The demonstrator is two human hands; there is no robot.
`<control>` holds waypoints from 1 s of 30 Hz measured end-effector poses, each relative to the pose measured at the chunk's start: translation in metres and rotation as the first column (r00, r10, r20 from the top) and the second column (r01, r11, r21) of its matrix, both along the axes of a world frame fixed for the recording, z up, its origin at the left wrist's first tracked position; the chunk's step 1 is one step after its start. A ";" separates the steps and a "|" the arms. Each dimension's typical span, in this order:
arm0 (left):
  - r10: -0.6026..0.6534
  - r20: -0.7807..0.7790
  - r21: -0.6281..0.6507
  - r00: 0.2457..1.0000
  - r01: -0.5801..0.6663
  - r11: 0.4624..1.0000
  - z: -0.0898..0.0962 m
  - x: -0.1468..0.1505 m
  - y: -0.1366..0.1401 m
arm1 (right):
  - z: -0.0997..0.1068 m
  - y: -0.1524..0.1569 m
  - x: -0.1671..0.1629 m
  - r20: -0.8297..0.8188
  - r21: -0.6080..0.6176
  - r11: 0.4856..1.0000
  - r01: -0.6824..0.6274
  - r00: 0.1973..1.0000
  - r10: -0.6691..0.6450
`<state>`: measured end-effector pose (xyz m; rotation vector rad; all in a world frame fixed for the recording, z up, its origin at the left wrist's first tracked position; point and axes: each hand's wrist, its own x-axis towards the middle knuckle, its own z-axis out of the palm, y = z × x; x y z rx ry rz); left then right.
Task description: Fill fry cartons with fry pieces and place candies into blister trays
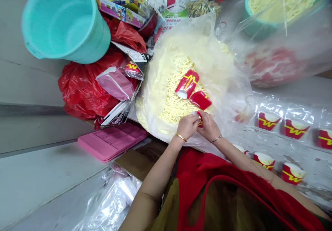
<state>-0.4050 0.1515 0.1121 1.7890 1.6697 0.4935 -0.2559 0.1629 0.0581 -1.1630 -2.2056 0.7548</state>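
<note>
My left hand [188, 125] and my right hand [208, 125] meet at the near edge of a big clear plastic bag [155, 71]. Between their closed fingers is a small red fry box [200, 123], mostly covered by the hands. Pale yellow fry-shaped strips [172, 103] fill the opened bag just beyond. Two more red fry boxes with yellow markings lie on the strips: one box [188, 82] shows its white inside at the near end, and the other box [201, 100] lies tilted beside it.
Filled fry boxes [269, 121] stand in rows on the right. A turquoise bucket [64, 19] sits at upper left above a red plastic bag [85, 89]. Pink trays [111, 142] lie at left. A green tub [250, 2] of strips is at upper right.
</note>
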 end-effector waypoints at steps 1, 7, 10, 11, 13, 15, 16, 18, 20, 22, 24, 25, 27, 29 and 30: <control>0.037 0.003 0.010 0.999 -0.037 0.999 -0.001 -0.005 0.004 | 0.000 0.000 0.001 -0.003 -0.019 1.000 0.023 1.000 -0.023; 0.293 -0.444 -0.049 0.847 -0.350 0.936 -0.026 -0.032 0.041 | 0.003 0.004 0.003 -0.001 -0.083 0.991 0.104 0.995 -0.104; 0.252 -0.518 -0.114 0.818 -0.358 0.927 -0.040 -0.032 0.053 | 0.003 0.005 0.003 0.010 -0.089 0.991 0.096 0.995 -0.096; 0.267 -0.501 -0.115 0.823 -0.370 0.922 -0.043 -0.032 0.054 | 0.002 0.005 0.003 0.012 -0.092 0.991 0.097 0.995 -0.097; 0.333 -0.405 -0.104 0.851 -0.405 0.908 -0.044 -0.034 0.051 | 0.001 0.004 0.003 0.009 -0.099 0.989 0.106 0.994 -0.105; 0.429 -0.225 -0.097 0.875 -0.458 0.883 -0.042 -0.041 0.044 | 0.001 0.005 0.004 0.003 -0.110 0.987 0.118 0.993 -0.118; 0.478 -0.110 -0.103 0.871 -0.488 0.866 -0.039 -0.046 0.040 | 0.001 0.005 0.005 0.000 -0.115 0.986 0.123 0.992 -0.124; 0.558 0.127 -0.157 0.820 -0.539 0.828 -0.034 -0.055 0.031 | 0.002 0.005 0.004 -0.005 -0.122 0.984 0.126 0.992 -0.128; 0.602 0.312 -0.253 0.735 -0.546 0.799 -0.029 -0.063 0.024 | 0.004 0.006 0.003 -0.012 -0.126 0.985 0.121 0.992 -0.124; 0.623 0.412 -0.333 0.665 -0.527 0.782 -0.023 -0.068 0.019 | 0.007 0.006 0.000 -0.018 -0.125 0.986 0.113 0.993 -0.116; 0.638 0.465 -0.384 0.614 -0.509 0.770 -0.016 -0.069 0.017 | 0.009 0.006 -0.004 -0.021 -0.121 0.987 0.104 0.994 -0.108; 0.644 0.490 -0.406 0.587 -0.501 0.765 -0.012 -0.068 0.016 | 0.010 0.005 -0.006 -0.022 -0.119 0.988 0.100 0.994 -0.103; 0.647 0.552 -0.446 0.525 -0.470 0.762 -0.003 -0.064 0.015 | 0.012 0.005 -0.011 -0.025 -0.115 0.989 0.092 0.995 -0.095; 0.635 0.605 -0.471 0.480 -0.427 0.772 0.005 -0.059 0.014 | 0.015 0.006 -0.017 -0.033 -0.105 0.991 0.087 0.995 -0.091; 0.625 0.616 -0.474 0.479 -0.408 0.780 0.008 -0.056 0.014 | 0.016 0.006 -0.020 -0.035 -0.097 0.991 0.090 0.995 -0.093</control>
